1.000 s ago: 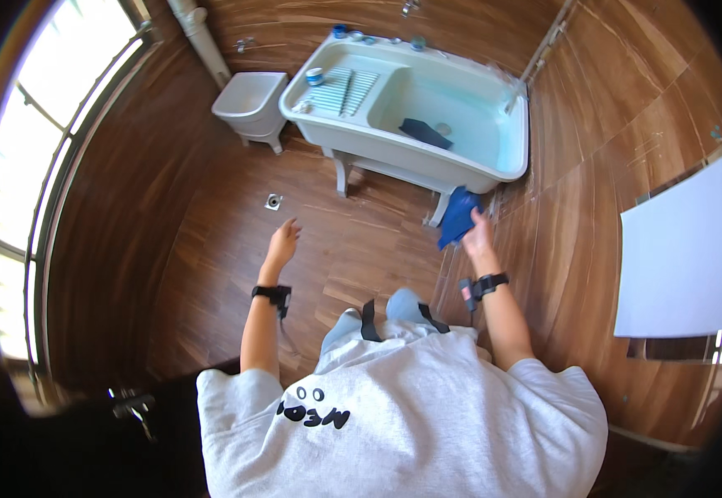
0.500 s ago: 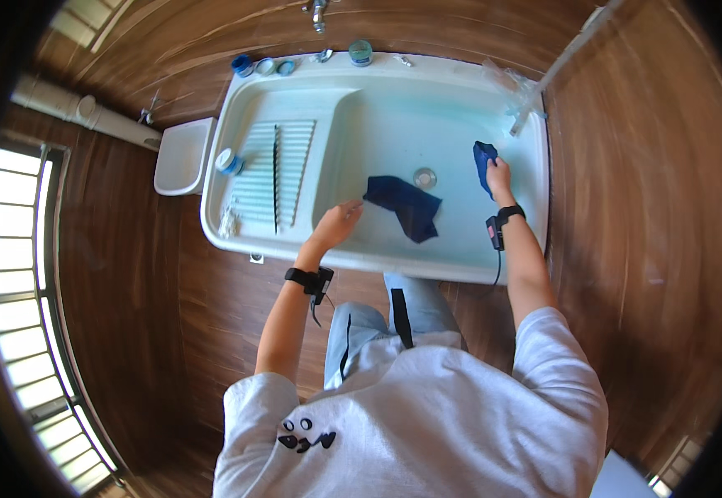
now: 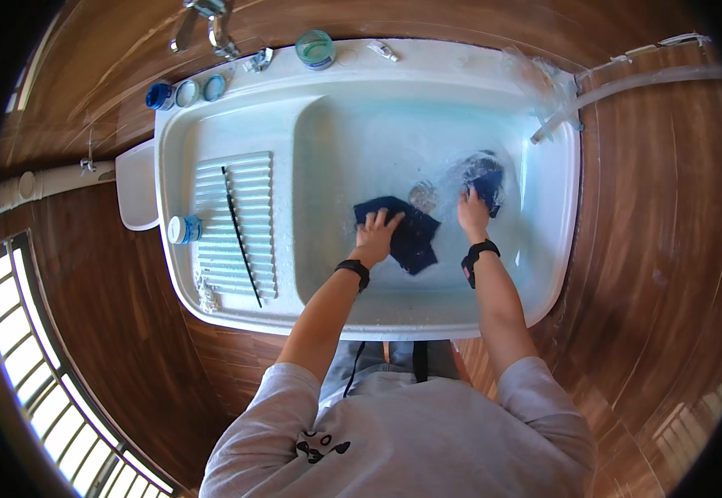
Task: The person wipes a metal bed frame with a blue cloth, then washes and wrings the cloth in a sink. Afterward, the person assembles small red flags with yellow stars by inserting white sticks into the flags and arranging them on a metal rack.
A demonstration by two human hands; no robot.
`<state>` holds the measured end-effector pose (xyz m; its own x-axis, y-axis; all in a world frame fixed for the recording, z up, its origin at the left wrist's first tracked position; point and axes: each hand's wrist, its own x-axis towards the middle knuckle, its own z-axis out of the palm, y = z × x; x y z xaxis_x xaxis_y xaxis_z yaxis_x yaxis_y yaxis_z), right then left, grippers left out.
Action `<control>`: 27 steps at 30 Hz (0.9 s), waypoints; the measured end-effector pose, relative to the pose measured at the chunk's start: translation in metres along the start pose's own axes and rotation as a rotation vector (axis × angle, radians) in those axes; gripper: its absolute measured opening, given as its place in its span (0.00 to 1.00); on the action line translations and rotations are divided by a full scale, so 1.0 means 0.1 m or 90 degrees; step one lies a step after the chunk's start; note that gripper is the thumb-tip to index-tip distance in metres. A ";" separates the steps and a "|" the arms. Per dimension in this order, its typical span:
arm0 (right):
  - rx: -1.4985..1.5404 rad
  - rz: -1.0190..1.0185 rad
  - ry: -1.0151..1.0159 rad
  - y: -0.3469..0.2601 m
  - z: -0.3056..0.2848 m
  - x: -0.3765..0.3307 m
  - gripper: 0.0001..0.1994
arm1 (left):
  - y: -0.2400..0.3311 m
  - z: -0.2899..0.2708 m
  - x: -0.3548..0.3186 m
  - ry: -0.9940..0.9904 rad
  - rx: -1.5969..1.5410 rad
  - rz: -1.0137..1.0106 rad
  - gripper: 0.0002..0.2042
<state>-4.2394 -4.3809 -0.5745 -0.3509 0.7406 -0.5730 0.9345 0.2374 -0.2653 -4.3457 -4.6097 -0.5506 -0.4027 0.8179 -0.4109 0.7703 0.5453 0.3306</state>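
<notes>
Two dark blue cloths lie in the shallow water of a white sink (image 3: 353, 311). On the left cloth (image 3: 413, 247), my left hand (image 3: 374, 237) rests palm down, its fingers spread over the fabric. My right hand (image 3: 472, 212) holds the near edge of the right cloth (image 3: 485, 176), with its fingertips partly hidden against the fabric. Ripples and froth surround that cloth. Between the two cloths, the round drain (image 3: 422, 196) shows blurred through the water.
A ribbed washboard (image 3: 253, 224) at the left bears a thin black strip (image 3: 236, 224). Beside it lies a white-and-blue jar (image 3: 183, 230). Along the back ledge stand a green-tinted jar (image 3: 315, 51) and a blue jar (image 3: 160, 96). A pipe (image 3: 626, 93) reaches in at the right.
My left hand has come from the sink's divider onto the left cloth. The right hand has brought its cloth down into the water, stirring up splashes. The view has shifted closer over the sink.
</notes>
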 end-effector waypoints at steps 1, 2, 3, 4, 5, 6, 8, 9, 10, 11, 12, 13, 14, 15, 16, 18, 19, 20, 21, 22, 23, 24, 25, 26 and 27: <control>-0.073 -0.097 0.068 0.06 0.09 -0.04 0.19 | -0.02 -0.10 0.06 0.006 0.011 -0.035 0.32; -0.147 -0.196 0.134 0.11 0.19 -0.08 0.19 | -0.06 -0.11 0.11 0.012 0.022 -0.063 0.31; -0.220 -0.302 0.199 0.12 0.26 -0.13 0.19 | -0.10 -0.10 0.15 0.021 0.036 -0.098 0.31; -0.189 -0.414 0.141 0.02 0.05 -0.28 0.20 | -0.13 -0.10 0.16 0.036 0.045 -0.113 0.27; -0.190 -0.461 0.133 0.08 0.03 -0.21 0.21 | -0.17 -0.10 0.21 -0.024 0.047 -0.126 0.26; -0.196 -0.499 0.122 0.21 -0.04 -0.11 0.21 | -0.19 -0.13 0.25 -0.089 0.044 -0.131 0.25; -0.065 -0.452 0.192 0.28 -0.03 -0.09 0.19 | -0.25 -0.16 0.22 -0.171 0.040 -0.106 0.21; 0.027 -0.276 0.219 0.17 -0.03 -0.18 0.19 | -0.27 -0.16 0.20 -0.230 0.055 -0.096 0.20; 0.042 -0.253 0.346 0.11 0.15 -0.14 0.20 | -0.30 -0.15 0.21 -0.273 0.079 -0.090 0.20; 0.058 -0.227 0.472 0.07 0.31 -0.12 0.20 | -0.33 -0.15 0.22 -0.316 0.102 -0.084 0.19; -0.028 -0.313 0.400 0.04 0.33 -0.21 0.20 | -0.33 -0.15 0.21 -0.342 0.082 -0.104 0.19; -0.052 -0.372 0.275 0.04 0.28 -0.26 0.21 | -0.33 -0.14 0.18 -0.289 0.107 -0.124 0.19; -0.074 -0.428 0.150 0.04 0.20 -0.30 0.21 | -0.33 -0.14 0.14 -0.236 0.132 -0.143 0.19; -0.099 -0.482 0.024 0.07 0.12 -0.33 0.22 | -0.27 -0.18 0.09 -0.180 0.153 -0.161 0.19; -0.035 -0.460 0.070 0.19 0.13 -0.29 0.23 | -0.24 -0.24 0.11 -0.164 0.099 -0.189 0.19; 0.022 -0.266 0.182 0.17 0.22 -0.32 0.24 | -0.13 -0.37 0.09 -0.112 0.030 -0.214 0.20; 0.051 -0.165 0.239 0.17 0.29 -0.31 0.25 | -0.07 -0.41 0.05 -0.080 0.017 -0.203 0.22; 0.009 -0.211 0.319 0.22 0.46 -0.26 0.24 | -0.06 -0.37 0.04 -0.101 0.044 -0.161 0.23; -0.021 -0.302 0.211 0.25 0.45 -0.27 0.22 | -0.07 -0.28 0.03 -0.121 0.072 -0.119 0.24; -0.052 -0.389 0.100 0.29 0.40 -0.30 0.21 | -0.06 -0.21 0.02 -0.143 0.098 -0.075 0.26; -0.083 -0.473 -0.014 0.33 0.37 -0.32 0.20 | -0.09 -0.14 0.03 -0.206 0.132 -0.016 0.27; -0.089 -0.514 -0.010 0.30 0.27 -0.39 0.14 | -0.13 -0.10 0.04 -0.264 0.159 0.037 0.28; -0.051 -0.450 -0.006 0.29 0.17 -0.40 0.14 | -0.16 -0.14 0.03 -0.323 0.190 0.092 0.29; -0.014 -0.387 -0.002 0.30 0.06 -0.40 0.13 | -0.21 -0.19 0.01 -0.326 0.181 0.129 0.28; 0.026 -0.319 0.004 0.31 0.01 -0.39 0.13 | -0.25 -0.26 0.04 -0.320 0.172 0.112 0.28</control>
<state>-4.1967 -4.4033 -0.5614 -0.7558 0.5454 -0.3624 0.6475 0.5402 -0.5375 -4.3790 -4.6153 -0.5385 -0.0255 0.6691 -0.7427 0.9290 0.2902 0.2296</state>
